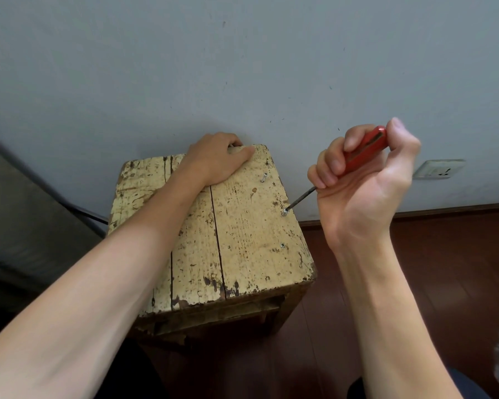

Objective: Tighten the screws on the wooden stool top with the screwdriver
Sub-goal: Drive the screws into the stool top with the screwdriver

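A worn wooden stool top (242, 226) with flaking cream paint stands against the wall. My left hand (216, 158) grips its far edge, fingers curled over the back. My right hand (363, 180) grips the red handle of a screwdriver (365, 149). Its dark shaft slants down to the left, and the tip sits on the middle screw (284, 212) near the stool's right edge. A far screw (264, 177) sticks up out of the wood. A near screw (282, 245) sits almost flush.
A grey wall rises right behind the stool, with a white socket (438, 169) low at the right. Dark red wooden flooring (444, 269) lies to the right. A grey slanted surface (26, 211) fills the left side.
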The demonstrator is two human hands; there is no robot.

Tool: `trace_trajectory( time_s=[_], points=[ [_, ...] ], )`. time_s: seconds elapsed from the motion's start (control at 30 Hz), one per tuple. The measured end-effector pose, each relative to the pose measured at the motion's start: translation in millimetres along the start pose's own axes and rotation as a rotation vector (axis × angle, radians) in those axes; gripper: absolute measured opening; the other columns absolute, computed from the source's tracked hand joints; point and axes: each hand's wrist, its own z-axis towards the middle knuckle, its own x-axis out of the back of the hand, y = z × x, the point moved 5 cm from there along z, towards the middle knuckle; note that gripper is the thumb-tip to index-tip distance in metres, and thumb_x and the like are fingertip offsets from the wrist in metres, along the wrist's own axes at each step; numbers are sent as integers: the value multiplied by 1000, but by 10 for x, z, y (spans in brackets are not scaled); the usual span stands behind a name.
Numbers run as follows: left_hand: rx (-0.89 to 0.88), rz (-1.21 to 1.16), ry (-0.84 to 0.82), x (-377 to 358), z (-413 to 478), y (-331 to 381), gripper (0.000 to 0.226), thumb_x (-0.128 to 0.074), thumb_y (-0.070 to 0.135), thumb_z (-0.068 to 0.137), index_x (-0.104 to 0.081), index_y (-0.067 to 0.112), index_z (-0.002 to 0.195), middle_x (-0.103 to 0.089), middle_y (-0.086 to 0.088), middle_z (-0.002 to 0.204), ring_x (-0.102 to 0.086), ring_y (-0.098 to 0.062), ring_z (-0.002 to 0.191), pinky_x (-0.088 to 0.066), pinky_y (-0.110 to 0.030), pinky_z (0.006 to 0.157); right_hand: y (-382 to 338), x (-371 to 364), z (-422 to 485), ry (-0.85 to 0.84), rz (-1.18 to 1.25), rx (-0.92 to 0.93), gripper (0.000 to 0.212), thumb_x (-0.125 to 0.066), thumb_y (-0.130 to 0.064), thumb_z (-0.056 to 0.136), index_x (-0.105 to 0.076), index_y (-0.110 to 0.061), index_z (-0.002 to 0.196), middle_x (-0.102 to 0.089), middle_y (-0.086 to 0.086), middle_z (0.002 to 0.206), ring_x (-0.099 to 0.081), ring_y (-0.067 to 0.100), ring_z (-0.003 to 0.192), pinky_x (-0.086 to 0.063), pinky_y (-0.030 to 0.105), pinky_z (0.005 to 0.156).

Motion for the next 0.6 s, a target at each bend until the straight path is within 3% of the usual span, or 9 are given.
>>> trace_trajectory(
  time_s=[0.17,0.27,0.43,0.6],
  points=[
    [-3,12,8,8,7,0,56,-43,76,88,-69,34,116,-69,10,118,-61,-19,107,-43,-37,83,-24,-102,-18,-172,-171,58,40,-33,-32,100,-56,-13,74,-49,1,60,-40,20,57,-34,33,57],
    [1,16,3,2,7,-3,57,-43,77,88,-69,35,116,-69,10,117,-62,-19,106,-45,-38,84,-85,-154,-6,-262,-263,106,40,-35,-22,98,-68,-23,76,-58,1,66,-50,22,62,-37,37,62],
    [8,26,3,6,-7,14,53,-44,75,89,-69,36,114,-69,11,115,-62,-18,104,-45,-37,84,-156,-255,150,-334,-349,111,37,-41,-13,92,-75,-26,85,-59,0,69,-50,21,64,-35,42,62],
    [7,42,1,37,-32,42,51,-43,73,91,-69,34,110,-70,11,110,-62,-19,101,-50,-40,87,-87,-383,301,-450,-508,16,45,-38,-15,88,-83,-25,87,-54,-1,74,-52,15,59,-40,34,58]
  ],
)
